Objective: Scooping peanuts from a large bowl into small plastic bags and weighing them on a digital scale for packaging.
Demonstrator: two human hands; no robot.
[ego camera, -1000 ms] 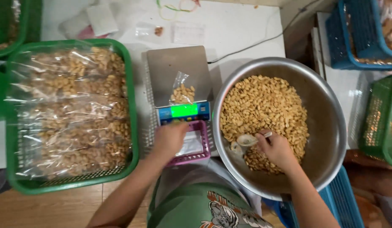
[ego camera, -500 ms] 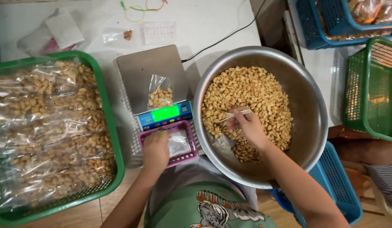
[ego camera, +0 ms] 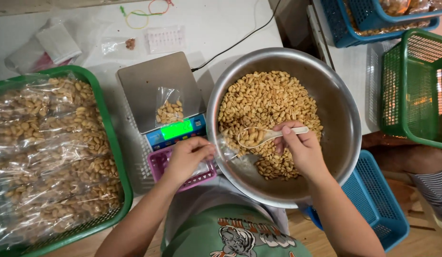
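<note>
white plastic spoon [ego camera: 264, 137] loaded with peanuts lies level in the closed right hand [ego camera: 299, 150], its bowl pointing left toward a clear bag [ego camera: 226, 143] pinched by the left hand [ego camera: 186, 159] at the steel bowl's [ego camera: 342, 114] left rim.

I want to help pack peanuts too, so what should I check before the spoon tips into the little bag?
1. White plastic spoon loaded with peanuts: ok, a few sit in its scoop.
2. Right hand gripping the spoon handle: ok.
3. Small clear plastic bag at the rim of the big round metal bowl, mouth open: cannot tell, the plastic is too see-through.
4. Left hand holding that bag: cannot tell; it rests over the pink plastic basket.
5. Grey digital scale switched on: ok, its green display is lit.
6. Scale plate free: not ok, a small clear bag of peanuts lies on it.
</note>
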